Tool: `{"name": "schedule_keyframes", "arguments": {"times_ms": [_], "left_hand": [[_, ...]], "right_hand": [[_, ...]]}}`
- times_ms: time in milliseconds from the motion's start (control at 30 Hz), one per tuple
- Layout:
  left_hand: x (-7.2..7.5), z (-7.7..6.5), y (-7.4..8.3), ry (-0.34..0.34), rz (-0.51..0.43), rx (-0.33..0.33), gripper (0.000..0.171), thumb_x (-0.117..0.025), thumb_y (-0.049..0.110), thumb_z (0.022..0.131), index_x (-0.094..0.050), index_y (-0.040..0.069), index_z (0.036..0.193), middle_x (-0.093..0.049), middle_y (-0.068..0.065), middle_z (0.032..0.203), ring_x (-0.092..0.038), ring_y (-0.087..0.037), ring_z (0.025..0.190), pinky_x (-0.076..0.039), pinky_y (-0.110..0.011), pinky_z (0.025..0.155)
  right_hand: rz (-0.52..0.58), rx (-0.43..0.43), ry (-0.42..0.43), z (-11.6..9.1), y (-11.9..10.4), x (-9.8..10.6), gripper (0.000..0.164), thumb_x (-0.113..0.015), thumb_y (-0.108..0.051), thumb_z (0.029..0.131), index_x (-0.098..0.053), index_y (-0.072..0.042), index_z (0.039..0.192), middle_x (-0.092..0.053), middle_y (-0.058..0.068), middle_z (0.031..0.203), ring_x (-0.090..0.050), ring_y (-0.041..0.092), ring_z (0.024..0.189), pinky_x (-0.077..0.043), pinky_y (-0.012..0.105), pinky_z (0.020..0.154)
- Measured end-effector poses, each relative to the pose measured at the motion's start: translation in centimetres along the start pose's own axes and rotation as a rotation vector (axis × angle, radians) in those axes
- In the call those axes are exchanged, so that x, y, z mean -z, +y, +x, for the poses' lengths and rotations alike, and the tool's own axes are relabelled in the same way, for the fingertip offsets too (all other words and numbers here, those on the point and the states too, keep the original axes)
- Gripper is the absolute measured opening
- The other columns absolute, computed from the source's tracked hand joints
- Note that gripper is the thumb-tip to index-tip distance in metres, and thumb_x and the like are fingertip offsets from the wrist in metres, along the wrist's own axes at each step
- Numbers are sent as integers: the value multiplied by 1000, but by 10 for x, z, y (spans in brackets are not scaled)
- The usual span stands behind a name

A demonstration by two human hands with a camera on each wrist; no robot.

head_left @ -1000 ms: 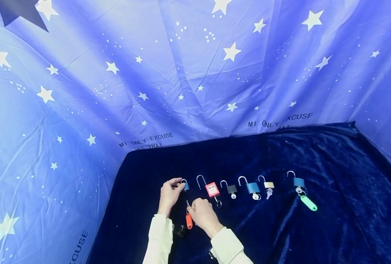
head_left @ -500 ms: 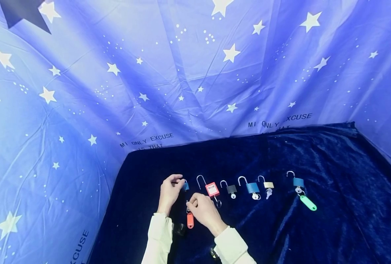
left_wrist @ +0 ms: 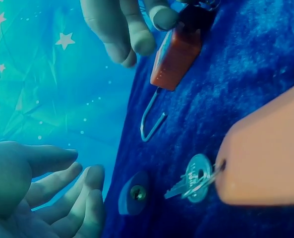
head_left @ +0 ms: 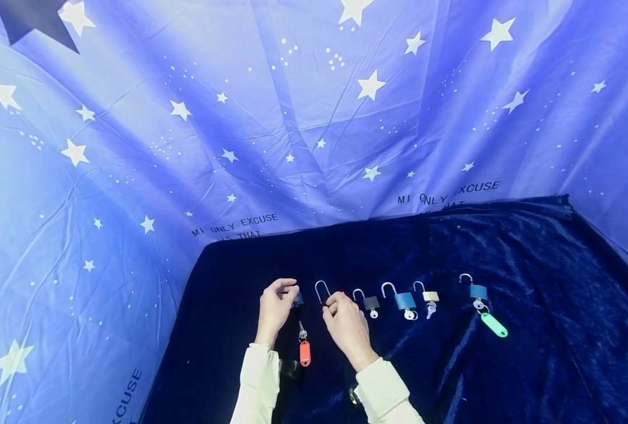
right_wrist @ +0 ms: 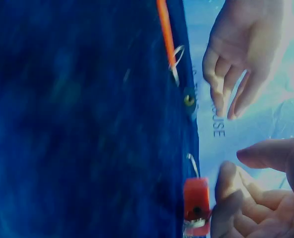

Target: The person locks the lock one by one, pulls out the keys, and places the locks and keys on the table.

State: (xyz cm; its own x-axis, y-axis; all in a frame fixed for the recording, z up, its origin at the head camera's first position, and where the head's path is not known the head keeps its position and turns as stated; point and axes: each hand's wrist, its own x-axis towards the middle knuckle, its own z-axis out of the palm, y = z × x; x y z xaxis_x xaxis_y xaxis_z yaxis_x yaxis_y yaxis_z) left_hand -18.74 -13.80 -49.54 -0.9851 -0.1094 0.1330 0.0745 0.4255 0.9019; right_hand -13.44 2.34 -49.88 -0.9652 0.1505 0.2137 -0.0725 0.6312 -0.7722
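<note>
My left hand [head_left: 277, 307] hovers beside a small blue padlock [head_left: 299, 298] at the left end of a row, its fingers loosely bent around nothing. The left wrist view shows that padlock's keyhole facing out. Below it lies a silver key [left_wrist: 198, 171] on a ring with an orange-red tag [head_left: 305, 354], apart from the lock. My right hand [head_left: 348, 325] is over the red padlock [right_wrist: 196, 196], hiding most of its body in the head view; its raised shackle sticks out behind the fingers. In the right wrist view the right fingers are relaxed and hold nothing.
Rightward along the dark blue velvet cloth [head_left: 505, 253] lie a black padlock [head_left: 371, 303], a blue padlock [head_left: 405, 301], a brass padlock [head_left: 430, 296] and another blue padlock [head_left: 478, 292] with a green tag [head_left: 494, 325]. Their shackles are open. A starry curtain [head_left: 293, 129] rises behind.
My right hand has let go of the key with the orange-red tag, leaving it on the cloth, and has moved right to the red padlock. The left hand has stayed almost in place.
</note>
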Motion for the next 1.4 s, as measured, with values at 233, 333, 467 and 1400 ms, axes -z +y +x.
{"name": "schedule_keyframes", "arguments": {"times_ms": [233, 333, 467, 1400], "left_hand": [[-7, -3, 0, -68, -74, 23, 20, -69, 6, 91, -70, -4, 108, -74, -23, 91, -73, -30, 72, -57, -22, 58], [-11, -4, 0, -95, -89, 27, 20, -68, 6, 91, -69, -5, 108, -74, -24, 92, -73, -31, 74, -58, -25, 60], [-15, -8, 0, -107, -106, 29, 21, -67, 5, 91, -69, -6, 109, -73, -25, 91, -73, -35, 76, -60, -32, 62], [-36, -22, 3, -254, -129, 51, 21, -66, 7, 93, -70, -4, 110, -75, -21, 89, -73, -29, 77, -61, -31, 64]], "right_hand": [[-5, 6, 84, 8, 10, 6, 8, -73, -10, 83, -68, -10, 89, -70, -3, 77, -67, 20, 71, -53, 41, 63], [-9, 19, 100, 8, 12, 8, 9, -73, -9, 82, -68, -8, 90, -68, 0, 78, -67, 23, 73, -53, 44, 65], [-15, 10, 91, 8, 15, 11, 8, -72, -7, 83, -68, -7, 89, -65, 0, 78, -66, 22, 71, -53, 45, 65], [-45, -35, -83, 12, 25, 22, 23, -73, -7, 86, -59, 0, 103, -62, 4, 77, -60, 22, 69, -50, 43, 66]]}}
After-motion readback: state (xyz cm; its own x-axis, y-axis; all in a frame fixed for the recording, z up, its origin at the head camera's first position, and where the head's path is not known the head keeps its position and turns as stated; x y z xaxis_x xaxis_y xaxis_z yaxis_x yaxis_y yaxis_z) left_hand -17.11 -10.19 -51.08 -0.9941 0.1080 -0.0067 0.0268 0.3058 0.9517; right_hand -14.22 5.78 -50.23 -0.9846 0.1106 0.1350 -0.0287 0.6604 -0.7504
